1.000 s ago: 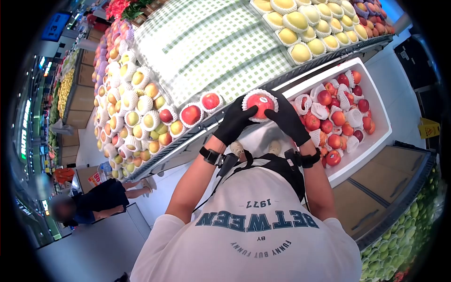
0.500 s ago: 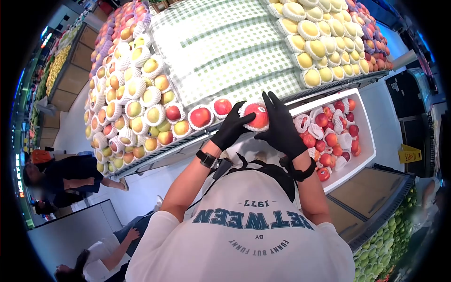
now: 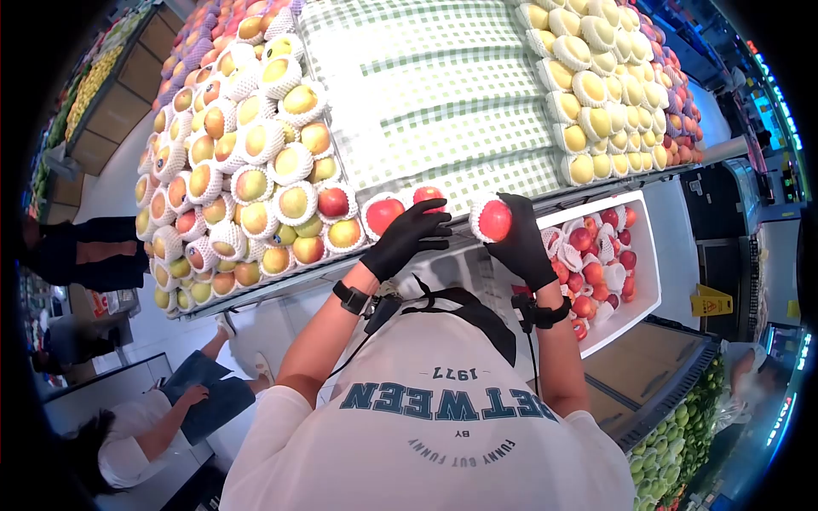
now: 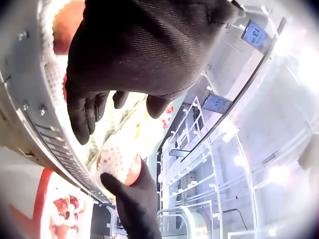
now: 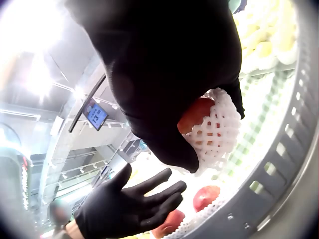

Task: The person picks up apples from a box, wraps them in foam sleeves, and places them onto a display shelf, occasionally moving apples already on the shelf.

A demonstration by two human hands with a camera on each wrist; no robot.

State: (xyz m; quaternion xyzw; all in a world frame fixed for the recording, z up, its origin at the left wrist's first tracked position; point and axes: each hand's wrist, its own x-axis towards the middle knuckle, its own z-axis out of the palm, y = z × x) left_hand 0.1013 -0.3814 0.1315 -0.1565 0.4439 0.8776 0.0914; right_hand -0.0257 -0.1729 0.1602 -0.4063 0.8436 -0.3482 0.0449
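My right hand (image 3: 524,247), in a black glove, grips a red apple (image 3: 492,220) in a white foam net, over the front edge of the display. In the right wrist view the thumb and fingers curl round the netted apple (image 5: 219,134). My gloved left hand (image 3: 407,240) is apart from it, fingers loosely extended with nothing in them. In the right wrist view the left hand (image 5: 127,206) shows its spread fingers. Beside it, two red apples in foam nets sit along the display's front edge, one of them the left apple (image 3: 383,215), the other partly hidden behind the fingers.
Green checkered cloth (image 3: 443,111) covers the stepped display between netted apples (image 3: 256,187) on the left and yellow fruit (image 3: 596,94) on the right. A white foam box (image 3: 652,255) of red apples stands below right. A slotted rail (image 5: 279,174) edges the display. People stand at left.
Both hands held the apple at first; the left hand has let go and moved left. The right hand has taken the apple alone and carried it right. The head view has shifted.
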